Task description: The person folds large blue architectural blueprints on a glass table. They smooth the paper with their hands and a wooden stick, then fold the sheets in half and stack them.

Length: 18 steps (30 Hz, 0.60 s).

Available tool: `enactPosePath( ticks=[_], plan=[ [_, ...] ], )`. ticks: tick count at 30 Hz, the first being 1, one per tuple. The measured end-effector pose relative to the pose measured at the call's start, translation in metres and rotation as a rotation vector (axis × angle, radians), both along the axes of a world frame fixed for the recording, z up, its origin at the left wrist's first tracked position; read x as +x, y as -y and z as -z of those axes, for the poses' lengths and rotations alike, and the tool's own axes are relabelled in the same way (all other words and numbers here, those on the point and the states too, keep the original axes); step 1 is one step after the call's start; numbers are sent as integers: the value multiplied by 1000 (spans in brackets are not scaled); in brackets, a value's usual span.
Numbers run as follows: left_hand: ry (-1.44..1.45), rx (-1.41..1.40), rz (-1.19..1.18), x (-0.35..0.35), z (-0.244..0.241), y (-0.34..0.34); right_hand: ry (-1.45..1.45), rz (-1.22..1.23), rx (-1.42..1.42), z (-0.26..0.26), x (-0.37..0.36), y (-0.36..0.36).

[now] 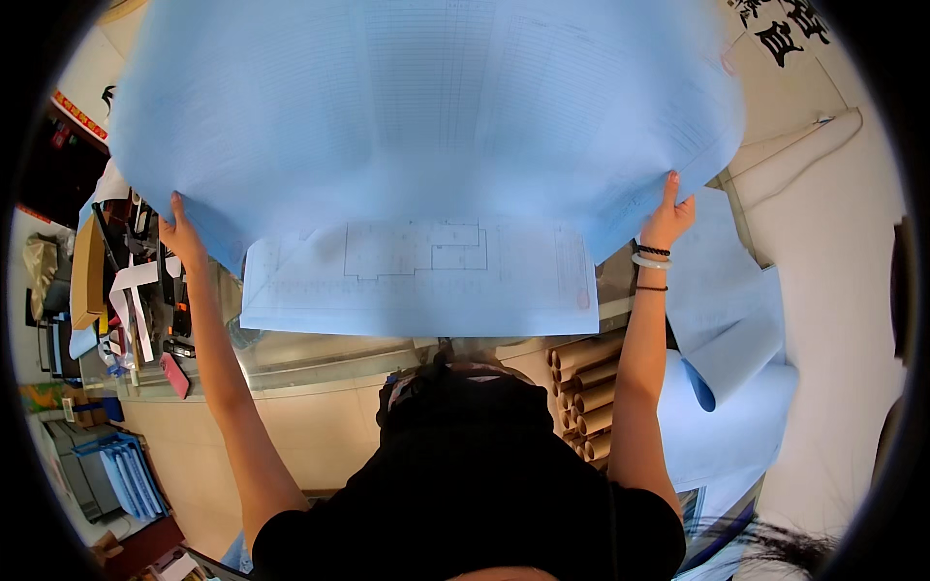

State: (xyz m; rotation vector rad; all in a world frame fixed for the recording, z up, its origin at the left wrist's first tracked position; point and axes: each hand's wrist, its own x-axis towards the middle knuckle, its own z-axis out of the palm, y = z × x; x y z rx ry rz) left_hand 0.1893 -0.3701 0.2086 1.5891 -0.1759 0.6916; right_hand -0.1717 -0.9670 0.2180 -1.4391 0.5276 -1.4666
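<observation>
A large bluish drawing sheet (429, 109) is raised in front of me, bowed between my hands, with ruled tables faintly showing on it. My left hand (180, 234) grips its left edge, thumb on the near face. At the right edge my right hand (670, 214) pinches it the same way; bracelets circle that wrist. Below the raised part, a flatter section of paper (414, 283) bears a line-drawn plan outline. Whether it belongs to the same sheet I cannot tell. Under it shows the glass tabletop (327, 363).
On the left lie tools and paper strips (142, 290), a brown cardboard piece (87, 272) and a pink phone (174, 375). Cardboard tubes (592, 399) are stacked below on the right. More large sheets (726, 312) hang or lie at the right, one with a curled corner.
</observation>
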Motion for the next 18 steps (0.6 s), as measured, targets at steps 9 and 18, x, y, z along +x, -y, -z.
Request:
enactPosePath(
  ticks=[9, 18],
  plan=[
    [-288, -92, 254, -18, 27, -20, -267, -173, 120, 49, -39, -7],
    [-361, 287, 208, 21, -5, -52, -548, -289, 162, 8, -56, 31]
  ],
)
